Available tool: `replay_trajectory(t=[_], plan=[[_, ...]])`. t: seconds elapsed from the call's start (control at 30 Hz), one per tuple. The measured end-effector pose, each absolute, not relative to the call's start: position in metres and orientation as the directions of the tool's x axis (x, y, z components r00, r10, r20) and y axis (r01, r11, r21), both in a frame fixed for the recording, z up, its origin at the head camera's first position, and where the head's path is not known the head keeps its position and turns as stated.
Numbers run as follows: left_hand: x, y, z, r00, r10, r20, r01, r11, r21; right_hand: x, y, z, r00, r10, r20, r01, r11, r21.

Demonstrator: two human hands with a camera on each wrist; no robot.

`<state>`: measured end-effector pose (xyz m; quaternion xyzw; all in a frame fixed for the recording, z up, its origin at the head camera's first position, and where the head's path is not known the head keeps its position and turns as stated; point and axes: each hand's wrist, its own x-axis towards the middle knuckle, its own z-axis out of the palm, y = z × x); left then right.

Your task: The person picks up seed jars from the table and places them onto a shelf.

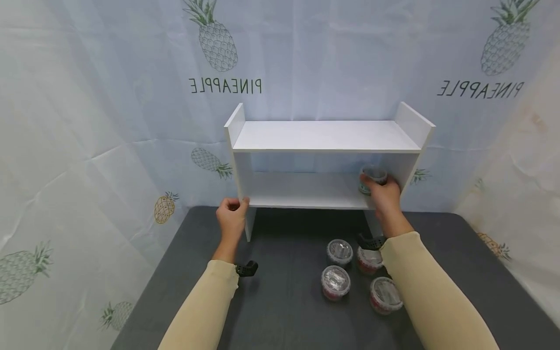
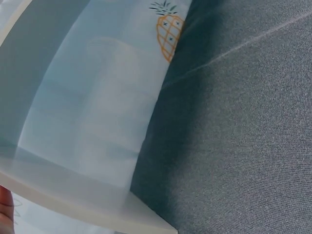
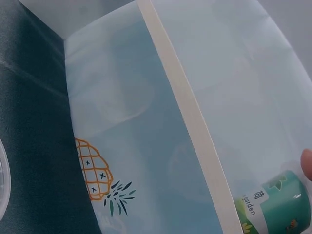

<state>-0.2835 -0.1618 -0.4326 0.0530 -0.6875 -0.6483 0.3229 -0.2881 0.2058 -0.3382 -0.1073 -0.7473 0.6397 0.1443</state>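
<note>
A white two-tier shelf [image 1: 323, 137] stands at the back of the dark table. My left hand [image 1: 231, 216] pinches the front edge of its left side panel, at the level of the lower board; in the left wrist view only a bit of the fingers [image 2: 6, 209] shows beside the panel. On the lower board [image 1: 302, 187], near the right side panel, my right hand [image 1: 386, 198] grips a small green-labelled tub [image 1: 366, 187] from the front, thumb on its left side. The right wrist view shows the tub's green label [image 3: 285, 207] beyond the board's pale front edge, with one fingertip near it.
Several lidded tubs with red contents or labels, among them a front one [image 1: 336, 283] and one by the right sleeve [image 1: 386, 295], stand on the dark table [image 1: 280, 301] before the shelf's right half. A pineapple-print curtain [image 1: 332, 63] hangs behind.
</note>
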Motion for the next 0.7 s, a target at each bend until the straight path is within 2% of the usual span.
replay_trajectory(t=[0.33,0.57,0.7], plan=[[-0.282,-0.160,-0.432,-0.780,-0.507,0.367,0.340,0.150,0.928,-0.287,0.209,-0.339,-0.939,0.333,0.086,-0.044,0.133,-0.990],[-0.283,-0.161,-0.431,-0.793,-0.504,0.342,0.323,0.128,0.938,-0.271,0.213,-0.344,-0.963,0.252,0.097,-0.104,-0.016,-0.994],[-0.283,-0.161,-0.432,-0.793,-0.502,0.345,0.325,0.130,0.937,-0.255,0.216,-0.348,-0.971,0.223,0.086,-0.100,-0.054,-0.993]])
